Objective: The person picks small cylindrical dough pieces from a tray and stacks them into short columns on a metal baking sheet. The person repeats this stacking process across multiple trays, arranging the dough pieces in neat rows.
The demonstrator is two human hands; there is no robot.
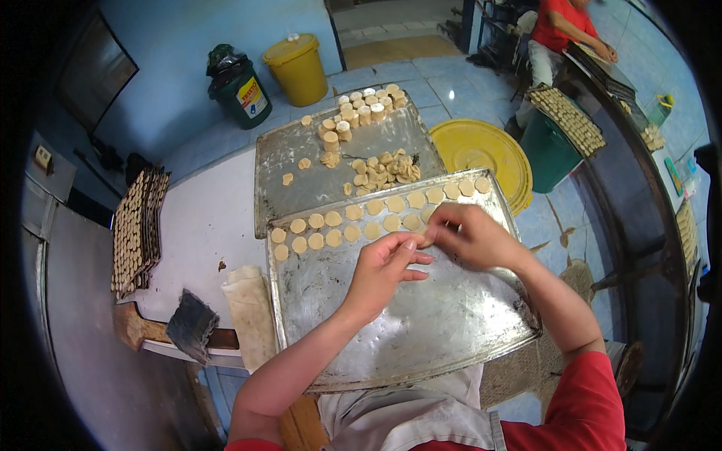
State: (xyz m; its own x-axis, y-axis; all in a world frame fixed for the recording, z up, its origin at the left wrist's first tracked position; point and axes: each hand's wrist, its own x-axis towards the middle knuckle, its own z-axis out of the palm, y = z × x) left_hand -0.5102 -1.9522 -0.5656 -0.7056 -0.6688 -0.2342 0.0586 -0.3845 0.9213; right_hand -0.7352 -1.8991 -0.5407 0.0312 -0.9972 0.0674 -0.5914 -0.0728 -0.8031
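Observation:
A metal baking tray (361, 315) lies before me, with two rows of flat round dough discs (374, 207) along its far part. Over the right end of the second row my two hands meet at a small dough piece (427, 237), mostly hidden by fingers. My left hand (378, 270) pinches its near side between thumb and index finger, the other fingers spread. From the right, my right hand (474, 234) grips the same piece with curled fingers, slightly blurred. Bare metal shows below both hands.
Behind stands a second tray (293, 146) with upright dough cylinders (365, 114) and a heap of dough slices (386, 171). Stacked filled trays (138, 231) stand left, near a folded cloth (251, 315). A yellow lid (485, 158) lies right. At the far right a person (564, 28) works over trays.

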